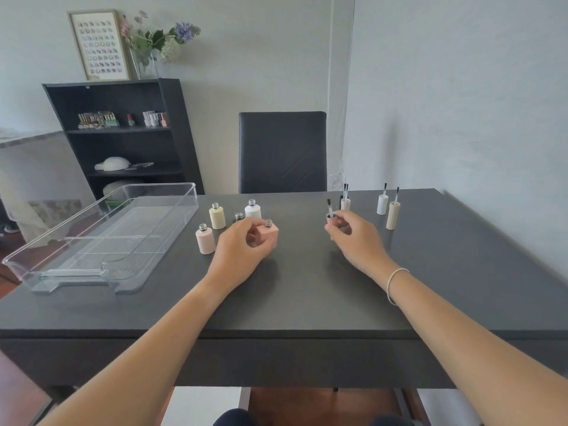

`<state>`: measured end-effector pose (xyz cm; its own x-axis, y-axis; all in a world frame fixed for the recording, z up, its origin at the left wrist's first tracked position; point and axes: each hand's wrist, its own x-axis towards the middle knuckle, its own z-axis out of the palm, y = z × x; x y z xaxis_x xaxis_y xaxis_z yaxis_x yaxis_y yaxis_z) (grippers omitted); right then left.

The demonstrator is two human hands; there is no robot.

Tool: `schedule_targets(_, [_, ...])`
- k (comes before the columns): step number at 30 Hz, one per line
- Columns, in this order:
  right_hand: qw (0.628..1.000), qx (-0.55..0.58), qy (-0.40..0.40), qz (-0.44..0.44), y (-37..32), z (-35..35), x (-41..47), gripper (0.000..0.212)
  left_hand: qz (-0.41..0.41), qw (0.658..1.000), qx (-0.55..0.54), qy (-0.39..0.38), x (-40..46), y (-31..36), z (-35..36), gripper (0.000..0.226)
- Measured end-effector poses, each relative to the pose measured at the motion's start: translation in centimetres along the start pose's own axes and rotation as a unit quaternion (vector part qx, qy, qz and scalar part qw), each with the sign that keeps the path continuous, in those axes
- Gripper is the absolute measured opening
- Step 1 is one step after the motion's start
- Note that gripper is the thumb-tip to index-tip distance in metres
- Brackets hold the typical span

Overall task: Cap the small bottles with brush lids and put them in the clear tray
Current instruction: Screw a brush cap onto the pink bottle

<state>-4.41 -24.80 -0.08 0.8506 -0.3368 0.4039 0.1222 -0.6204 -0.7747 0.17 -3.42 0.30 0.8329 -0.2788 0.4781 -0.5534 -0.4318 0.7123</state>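
Note:
My left hand (242,245) grips a square pink bottle (268,233) with a bare silver neck, resting on the dark table. My right hand (353,233) holds a pink brush lid (330,217), brush end pointing up. Uncapped bottles stand to the left: a pale pink one (205,239), a cream one (217,216), a white one (253,210) and a small one (238,216) partly hidden behind my left hand. More brush lids stand upside down at the right: a pink one (345,203), a white one (382,204) and a ribbed cream one (392,215). The clear tray (55,262) lies empty at the left.
The dark table (307,296) ends at a wall on the right. A black chair (282,152) stands behind the far edge. A black shelf (123,136) with small items is at the back left.

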Motion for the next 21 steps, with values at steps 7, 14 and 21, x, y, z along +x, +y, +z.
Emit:
schedule_targets(7, [0.991,0.121,-0.053,-0.020,-1.2,0.8,1.4,0.028,0.044,0.998,-0.040,-0.031,3.3,1.0,3.1,0.021])
schedule_targets(14, [0.979,0.203,0.007,-0.009,-0.8,-0.4,2.7,0.008,0.065,0.996,-0.038,-0.043,4.4,-0.2,4.6,0.032])
schedule_targets(21, [0.979,0.202,0.020,-0.037,-1.5,-0.5,2.5,0.009,0.079,0.995,-0.042,-0.043,4.2,-0.4,4.5,0.033])
